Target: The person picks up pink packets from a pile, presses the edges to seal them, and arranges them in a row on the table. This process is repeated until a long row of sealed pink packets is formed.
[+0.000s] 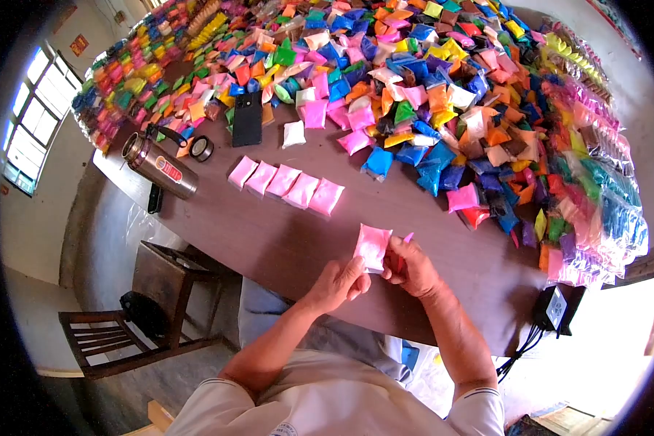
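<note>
A small clear packet filled with pink stuff (371, 245) is held up over the near part of the table. My left hand (336, 285) pinches its lower left corner, thumb on top and fingers curled. At its right edge my right hand (413, 269) is closed, fingers bent inward. A bit of pink pokes out above the right hand; whether it is a second packet I cannot make out. Farther off, several like pink packets (283, 182) lie side by side in a slanting row. A white packet (293, 134) lies beyond them.
Heaped packets of many colours (414, 87) cover the far side of the brown table (269, 240). Bundled bags (596, 196) line the right. A black phone (248, 119), a steel flask (160, 166) and its lid (201, 148) are at left. A black box with cables (551, 309) sits at the right edge.
</note>
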{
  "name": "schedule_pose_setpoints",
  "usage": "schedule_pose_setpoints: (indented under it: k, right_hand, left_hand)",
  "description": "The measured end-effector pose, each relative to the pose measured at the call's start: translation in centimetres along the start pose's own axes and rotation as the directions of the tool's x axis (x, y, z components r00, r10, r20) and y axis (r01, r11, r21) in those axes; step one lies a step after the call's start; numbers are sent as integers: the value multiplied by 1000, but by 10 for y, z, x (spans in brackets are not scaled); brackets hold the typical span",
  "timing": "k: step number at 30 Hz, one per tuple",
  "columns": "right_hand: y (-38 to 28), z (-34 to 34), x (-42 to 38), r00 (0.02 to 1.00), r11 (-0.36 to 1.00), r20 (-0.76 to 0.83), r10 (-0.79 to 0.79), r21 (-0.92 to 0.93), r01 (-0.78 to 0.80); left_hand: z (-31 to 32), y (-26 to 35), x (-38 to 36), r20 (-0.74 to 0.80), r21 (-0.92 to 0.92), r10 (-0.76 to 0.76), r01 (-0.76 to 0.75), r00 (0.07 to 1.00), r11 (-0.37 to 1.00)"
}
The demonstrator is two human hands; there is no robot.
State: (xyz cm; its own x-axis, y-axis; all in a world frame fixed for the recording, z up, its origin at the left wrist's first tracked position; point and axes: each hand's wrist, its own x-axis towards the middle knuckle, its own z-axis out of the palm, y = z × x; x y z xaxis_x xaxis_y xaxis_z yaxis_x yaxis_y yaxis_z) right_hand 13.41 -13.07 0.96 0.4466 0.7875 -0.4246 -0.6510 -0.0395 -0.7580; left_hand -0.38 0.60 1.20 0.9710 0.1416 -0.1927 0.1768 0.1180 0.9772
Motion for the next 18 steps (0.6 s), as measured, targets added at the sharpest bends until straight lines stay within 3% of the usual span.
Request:
schedule_pose_setpoints:
  k: [1,3,5,9,15,17,18]
  right_hand:
    - [-6,0,0,995,985,71,72,152,-82]
    - [0,0,1,997,995,55,51,87,-55]
    - [2,9,-1,996,968,-25,-91,-236,82]
    - [12,0,6,980,941,39,-196,-273,199]
    - [5,3,1,997,991,15,-75,-106,76]
    - [5,10,0,988,925,38,-149,-349,153]
    - [5,11,0,985,941,58,-165,-291,175]
  left_hand:
    - [-1,2,0,-11,-44,-13,13,1000,999]
    - [0,2,0,-30,-35,1,-2,1000,999]
    - [-2,1,0,3,-21,9,-9,1000,1000]
    - [1,0,-2,3,84,7,-7,1000,996]
    - [-2,-5,-1,13,44,-21,20,1000,999]
    - [-1,-3,0,1,-12,16,-16,1000,1000]
    - [0,-3,0,3,-10,14,-14,1000,1000]
